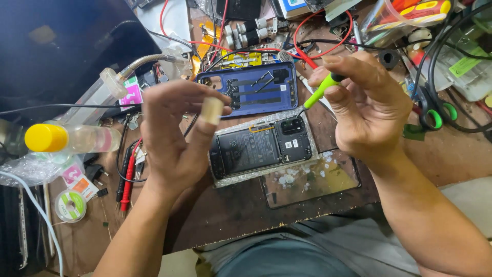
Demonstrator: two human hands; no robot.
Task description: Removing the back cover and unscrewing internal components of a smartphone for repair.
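I see my right hand (366, 110) raised in the right half of the frame, its fingers pinched shut around a green-handled screwdriver (322, 91) whose tip slants down toward the middle. My left hand (177, 131) is lifted at centre left, palm turned inward, fingers loosely curled and apart, holding nothing that I can make out; a pale band wraps one fingertip. Between and below both hands lies an opened phone (261, 149), its battery and camera block showing, flat on the brown bench (241, 210). Just above it, in the upper middle, rests the blue back cover (253, 90), inner side up. A bottle with a yellow cap (66, 138) lies at the far left, and red probes (128, 174) sit beside my left wrist.
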